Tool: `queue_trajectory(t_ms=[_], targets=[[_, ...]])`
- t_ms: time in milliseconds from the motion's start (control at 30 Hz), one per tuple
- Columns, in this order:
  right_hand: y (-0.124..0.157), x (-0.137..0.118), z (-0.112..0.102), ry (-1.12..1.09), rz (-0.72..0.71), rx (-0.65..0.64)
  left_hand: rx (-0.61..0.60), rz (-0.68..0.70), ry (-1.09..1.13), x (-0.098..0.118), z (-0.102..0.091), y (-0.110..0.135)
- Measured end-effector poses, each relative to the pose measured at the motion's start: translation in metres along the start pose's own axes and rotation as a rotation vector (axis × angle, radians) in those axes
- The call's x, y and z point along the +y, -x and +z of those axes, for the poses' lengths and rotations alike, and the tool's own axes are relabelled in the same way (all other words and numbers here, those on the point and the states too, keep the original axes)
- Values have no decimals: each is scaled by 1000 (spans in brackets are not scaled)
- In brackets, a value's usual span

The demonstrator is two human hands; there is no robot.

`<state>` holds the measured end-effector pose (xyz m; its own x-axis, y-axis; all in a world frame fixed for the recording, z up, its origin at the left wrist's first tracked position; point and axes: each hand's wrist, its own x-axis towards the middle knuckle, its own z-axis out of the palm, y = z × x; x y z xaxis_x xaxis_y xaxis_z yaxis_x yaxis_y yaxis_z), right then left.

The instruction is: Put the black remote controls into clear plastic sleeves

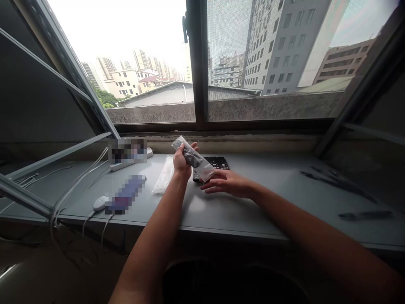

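The left hand (181,160) clasps a slim, translucent plastic sleeve (200,164), dark contents (191,156) indistinct, partly hiding black buttoned devices (220,163); whether the right hand (229,182) grips it is unclear.

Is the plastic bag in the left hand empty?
Not empty: a dark shape shows through the plastic bag; I cannot tell what.
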<state>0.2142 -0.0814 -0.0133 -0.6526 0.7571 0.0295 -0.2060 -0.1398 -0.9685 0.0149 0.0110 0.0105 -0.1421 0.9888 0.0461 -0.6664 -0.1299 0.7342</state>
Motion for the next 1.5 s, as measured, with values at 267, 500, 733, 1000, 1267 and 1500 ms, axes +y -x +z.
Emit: queue_trajectory(t_ms=[267,500,733,1000,1267,1500], targets=[[-5,12,-5,-13,91,74,-363,-119,-219,-26,14,22],[-1,5,-1,63,91,37,-268,-34,-248,-30,4,9],[-3,8,-2,307,-21,-15,-247,-156,-336,-34,1,6],[-5,11,-13,900,-381,84,-414,-273,-459,-30,7,24],[1,2,-16,1241,-677,163,-529,-250,-416,-24,7,23],[4,-5,-31,1364,-840,356,-736,-375,-350,-20,11,31]])
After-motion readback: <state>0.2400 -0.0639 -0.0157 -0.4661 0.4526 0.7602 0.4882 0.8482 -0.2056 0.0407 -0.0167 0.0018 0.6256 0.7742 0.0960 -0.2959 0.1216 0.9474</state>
